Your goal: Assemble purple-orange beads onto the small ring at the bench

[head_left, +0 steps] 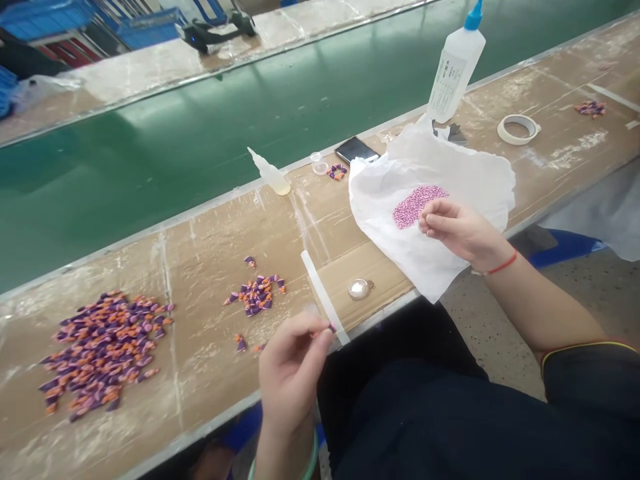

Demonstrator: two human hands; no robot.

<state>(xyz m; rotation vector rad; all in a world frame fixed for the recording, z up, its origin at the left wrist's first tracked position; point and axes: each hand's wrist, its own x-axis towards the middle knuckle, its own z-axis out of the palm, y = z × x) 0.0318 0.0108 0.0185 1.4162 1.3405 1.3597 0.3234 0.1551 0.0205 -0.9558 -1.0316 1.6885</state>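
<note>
Between the thumb and forefinger of my left hand (295, 360) is a small purple piece, held over the bench's near edge. My right hand (463, 232) is pinched closed at the edge of a heap of tiny pink beads (416, 205) on a white cloth-like sheet (470, 170); whatever its fingertips hold is too small to make out. A round, shiny silver piece (359, 288) lies on cardboard between my hands. Left of my left hand are a small group of purple-and-orange pieces (257, 295) and a larger pile of purple-and-orange pieces (105, 347).
A small pointed bottle (270, 175), a clear little cup (319, 163), a ring of pieces (337, 172) and a phone (357, 150) line the far side. Beyond the sheet stand a large blue-capped bottle (457, 67) and a tape roll (519, 129). A green belt (200, 120) runs behind.
</note>
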